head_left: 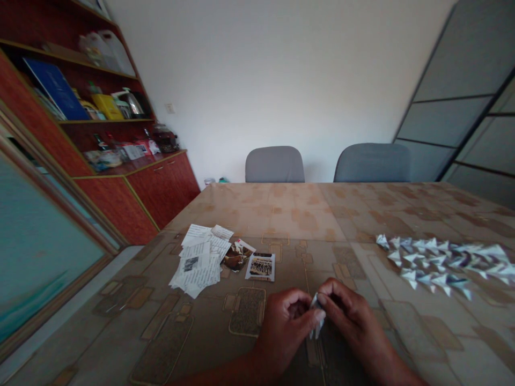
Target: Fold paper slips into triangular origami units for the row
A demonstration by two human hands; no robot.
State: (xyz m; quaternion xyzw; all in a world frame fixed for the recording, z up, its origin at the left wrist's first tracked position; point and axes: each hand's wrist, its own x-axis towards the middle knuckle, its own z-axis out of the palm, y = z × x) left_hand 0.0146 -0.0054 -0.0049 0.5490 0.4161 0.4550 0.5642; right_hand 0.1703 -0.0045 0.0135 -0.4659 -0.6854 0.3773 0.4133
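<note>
Near the table's front edge, a small folded piece of printed paper [317,321] is held between both hands. My left hand [287,324] pinches it from the left with thumb and curled fingers. On the other side, my right hand [348,313] grips its upper edge between thumb and forefinger. Ahead and to the left lies a loose pile of printed paper pieces [201,260]. Beside the pile are a brown picture piece [236,256] and a square photo piece [261,267]. Several folded pointed paper shapes [438,260] stand in rows at the right.
A patterned cloth [289,209] covers the table. Two grey chairs [274,164] [372,162] stand behind its far edge, against a white wall. At the left is a red wooden cabinet [161,187] with loaded shelves. Grey panels [454,96] stand at the right.
</note>
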